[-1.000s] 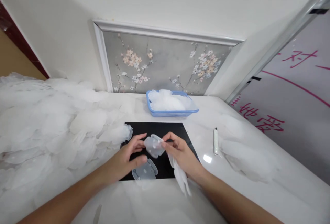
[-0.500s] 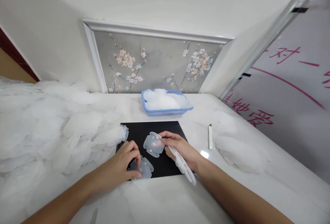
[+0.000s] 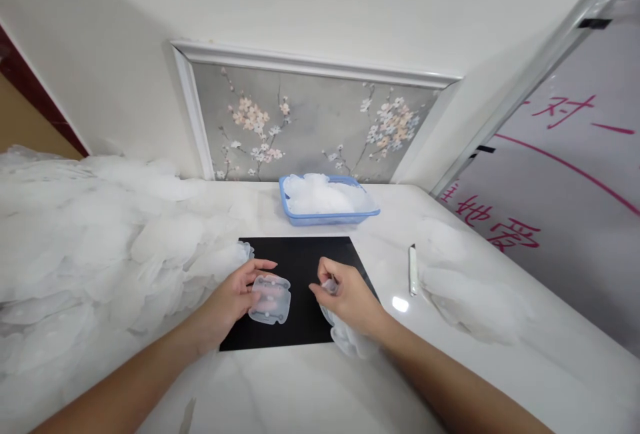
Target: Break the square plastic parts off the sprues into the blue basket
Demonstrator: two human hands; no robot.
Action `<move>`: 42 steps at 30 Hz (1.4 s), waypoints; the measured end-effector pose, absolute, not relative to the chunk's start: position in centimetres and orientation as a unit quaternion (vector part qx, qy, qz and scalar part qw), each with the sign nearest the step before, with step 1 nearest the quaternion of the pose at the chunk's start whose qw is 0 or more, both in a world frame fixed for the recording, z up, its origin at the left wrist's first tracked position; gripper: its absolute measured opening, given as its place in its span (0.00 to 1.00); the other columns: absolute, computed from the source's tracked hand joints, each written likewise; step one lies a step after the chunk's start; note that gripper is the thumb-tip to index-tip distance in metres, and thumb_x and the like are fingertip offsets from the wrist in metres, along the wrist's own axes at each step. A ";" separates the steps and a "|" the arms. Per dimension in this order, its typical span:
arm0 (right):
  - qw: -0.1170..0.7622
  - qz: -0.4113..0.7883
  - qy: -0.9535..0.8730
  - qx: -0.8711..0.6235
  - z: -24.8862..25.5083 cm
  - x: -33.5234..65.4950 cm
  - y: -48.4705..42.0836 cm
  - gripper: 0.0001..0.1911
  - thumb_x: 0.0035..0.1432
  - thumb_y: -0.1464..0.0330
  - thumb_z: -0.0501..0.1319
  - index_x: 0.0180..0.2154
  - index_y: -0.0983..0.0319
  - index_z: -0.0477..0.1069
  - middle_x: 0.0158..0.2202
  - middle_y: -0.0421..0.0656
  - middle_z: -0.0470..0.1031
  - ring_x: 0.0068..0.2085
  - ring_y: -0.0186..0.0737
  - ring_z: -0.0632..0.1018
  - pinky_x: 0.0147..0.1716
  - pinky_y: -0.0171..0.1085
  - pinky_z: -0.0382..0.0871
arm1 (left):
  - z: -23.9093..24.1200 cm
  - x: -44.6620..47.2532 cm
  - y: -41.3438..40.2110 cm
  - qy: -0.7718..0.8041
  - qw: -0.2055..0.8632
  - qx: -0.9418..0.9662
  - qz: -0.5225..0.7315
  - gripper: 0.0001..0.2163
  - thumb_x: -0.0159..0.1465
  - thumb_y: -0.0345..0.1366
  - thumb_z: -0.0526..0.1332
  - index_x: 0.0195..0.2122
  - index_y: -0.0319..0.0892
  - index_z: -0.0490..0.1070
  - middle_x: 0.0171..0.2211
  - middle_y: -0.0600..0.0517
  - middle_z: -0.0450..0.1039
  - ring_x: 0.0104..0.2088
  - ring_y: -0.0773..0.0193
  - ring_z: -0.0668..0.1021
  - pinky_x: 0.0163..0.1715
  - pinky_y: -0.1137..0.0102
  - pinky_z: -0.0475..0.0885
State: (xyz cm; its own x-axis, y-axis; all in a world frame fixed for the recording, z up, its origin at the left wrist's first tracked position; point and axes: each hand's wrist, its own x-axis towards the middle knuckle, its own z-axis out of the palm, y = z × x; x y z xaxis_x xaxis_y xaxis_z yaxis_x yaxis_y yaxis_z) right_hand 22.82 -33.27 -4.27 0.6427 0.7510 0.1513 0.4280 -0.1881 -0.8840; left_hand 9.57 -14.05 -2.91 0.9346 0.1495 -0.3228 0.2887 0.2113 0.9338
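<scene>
A frosted, see-through plastic piece (image 3: 274,302) with notched, rounded edges and small dots is held by its left side in my left hand (image 3: 231,297). The thumb and some fingers grip it, with one finger stretched out above. My right hand (image 3: 353,294) is curled, fingertips pinched together, around several similar pieces (image 3: 347,341) that hang below the palm; the hand covers much of them. Both hands are over a black mat (image 3: 305,254), apart from each other. Another frosted piece (image 3: 246,252) lies at the mat's upper left corner.
A large heap of frosted pieces (image 3: 100,234) covers the table's left side. Behind the mat stands a blue basket (image 3: 330,219) filled with such pieces. To the right lie a white utility knife (image 3: 413,271) and a smaller pile (image 3: 470,301). A whiteboard (image 3: 575,174) leans at the right.
My left hand has lifted a frosted piece off the mat's front edge. The piece at my right fingertips is no longer spread out over the mat; the right hand has turned and closed more.
</scene>
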 end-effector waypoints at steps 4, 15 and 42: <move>0.454 0.103 -0.475 -0.747 -4.6 22.1 -33.4 0.13 0.53 0.77 0.55 0.41 0.59 0.65 0.33 0.39 0.66 0.30 0.34 0.69 0.28 0.34 0.64 | -1.8 9.6 -14.5 0.190 0.793 0.576 -0.052 0.28 0.48 0.24 0.59 0.52 0.45 0.64 0.50 0.47 0.72 0.52 0.53 0.74 0.49 0.60 0.70; 0.385 0.103 -0.520 -0.755 -5.0 21.3 -33.4 0.29 0.57 0.79 0.56 0.57 0.51 0.59 0.63 0.46 0.59 0.35 0.34 0.77 0.36 0.41 0.76 | -1.8 9.3 -14.3 0.153 0.818 0.551 -0.052 0.34 0.41 0.21 0.53 0.53 0.46 0.65 0.50 0.47 0.72 0.54 0.52 0.72 0.47 0.61 0.70; 0.388 0.099 -0.582 -0.708 -5.7 20.5 -33.3 0.32 0.57 0.78 0.58 0.60 0.50 0.58 0.63 0.45 0.62 0.54 0.43 0.75 0.41 0.39 0.76 | -1.9 9.2 -14.5 0.122 0.830 0.542 -0.062 0.38 0.39 0.21 0.52 0.55 0.48 0.63 0.49 0.49 0.70 0.49 0.56 0.73 0.44 0.64 0.70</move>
State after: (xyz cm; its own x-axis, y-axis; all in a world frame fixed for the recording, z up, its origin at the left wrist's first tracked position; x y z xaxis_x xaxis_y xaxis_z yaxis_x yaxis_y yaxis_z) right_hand 20.53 -33.33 -5.65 0.3028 0.9006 0.3118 0.7471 -0.0213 -0.6643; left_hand 9.16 -14.54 -1.90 0.9628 0.0292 -0.2687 0.2343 0.4058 0.8834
